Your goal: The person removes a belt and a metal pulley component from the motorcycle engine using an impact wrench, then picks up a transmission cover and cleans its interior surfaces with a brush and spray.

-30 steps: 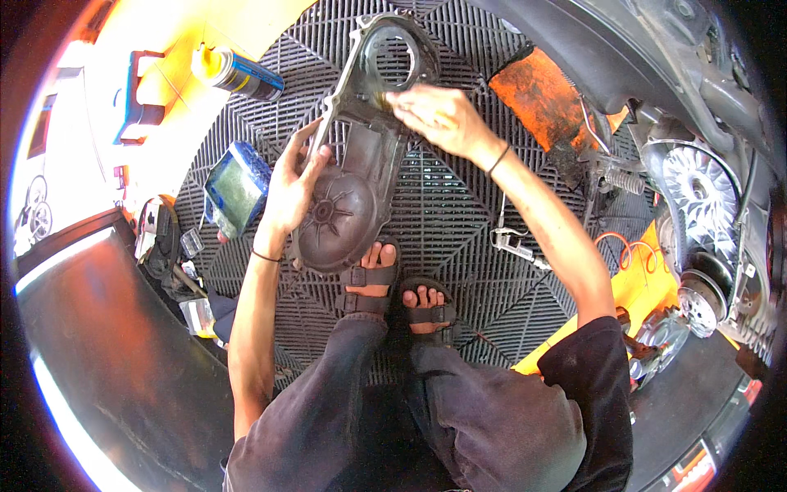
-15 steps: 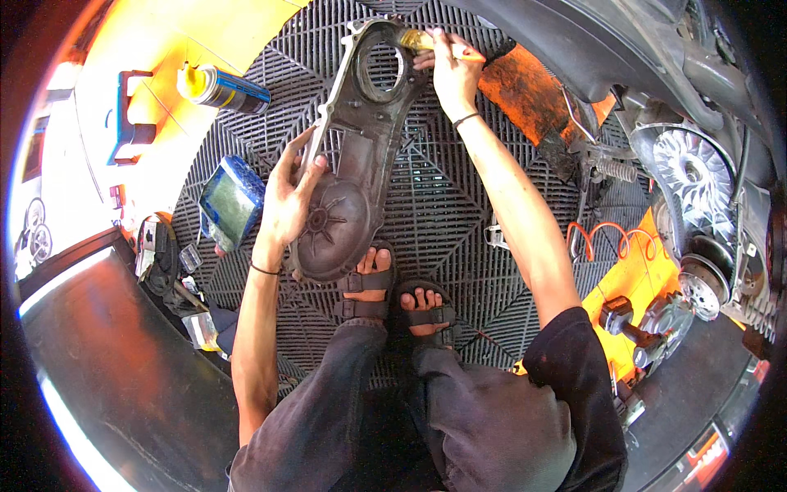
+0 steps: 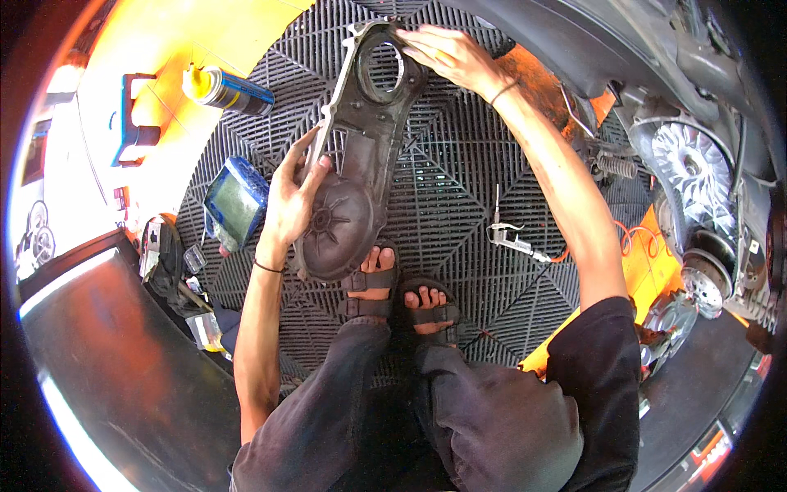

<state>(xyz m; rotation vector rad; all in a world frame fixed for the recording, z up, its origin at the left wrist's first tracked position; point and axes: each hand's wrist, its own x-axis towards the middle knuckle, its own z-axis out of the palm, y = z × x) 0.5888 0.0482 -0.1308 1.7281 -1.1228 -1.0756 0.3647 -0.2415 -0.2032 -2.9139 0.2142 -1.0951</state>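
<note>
A long grey engine side cover (image 3: 365, 164), likely a scooter's belt cover, stands tilted before me, its round end low by my feet. My left hand (image 3: 291, 197) grips its left edge, thumb on the inner face and fingers behind. At the upper right rim, beside the large round opening, is my right hand (image 3: 447, 56), with its fingers bent and close together. The brush it held is hidden behind the hand now.
Left lie a blue-rimmed container (image 3: 236, 205) and a blue spray can (image 3: 234, 92) with a yellow top. An air blow gun (image 3: 518, 239) on an orange coiled hose lies right. A scooter with an exposed finned pulley (image 3: 693, 168) stands far right. Black grating (image 3: 443, 213) covers the floor.
My right hand has turned over, its wrist and forearm swinging out to the right. The brush has gone from sight, and the blow gun is uncovered. My left hand and the cover barely moved.
</note>
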